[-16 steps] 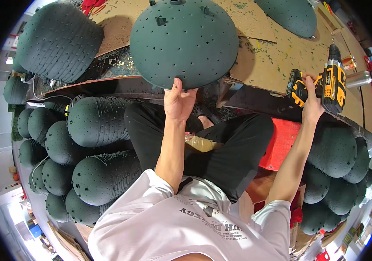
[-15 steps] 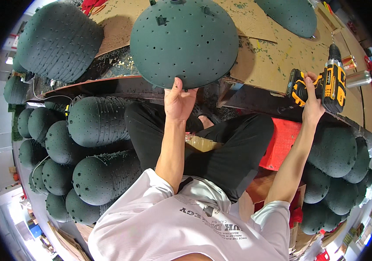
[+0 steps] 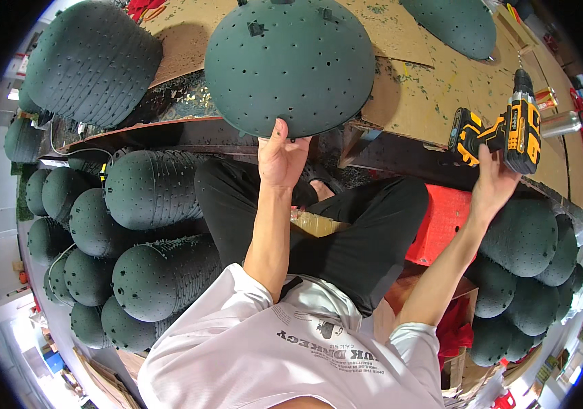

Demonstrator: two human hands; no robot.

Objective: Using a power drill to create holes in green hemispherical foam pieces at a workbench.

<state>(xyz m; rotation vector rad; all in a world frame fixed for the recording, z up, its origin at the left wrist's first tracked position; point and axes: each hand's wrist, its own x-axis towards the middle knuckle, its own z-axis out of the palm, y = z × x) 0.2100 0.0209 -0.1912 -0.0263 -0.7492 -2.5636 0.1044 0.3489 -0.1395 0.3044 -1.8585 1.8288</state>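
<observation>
Cardboard (image 3: 397, 102) covers much of the worktop (image 3: 196, 109), where we see a second dome (image 3: 452, 27) toward the far right corner and a dome stack (image 3: 94, 65) at the left end. With our left hand (image 3: 283, 162) we hold a green dome (image 3: 291, 75) over the near edge, fingers clamped on its rim. Our right hand (image 3: 495, 183) touches the drill (image 3: 523, 133) near the right edge; whether its fingers grip, we cannot tell.

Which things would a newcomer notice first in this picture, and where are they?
First comes the large green perforated dome, held at top centre in the left grip. Next is the yellow-and-black drill at upper right, by the right grip. Stacked green domes crowd the left side.
</observation>
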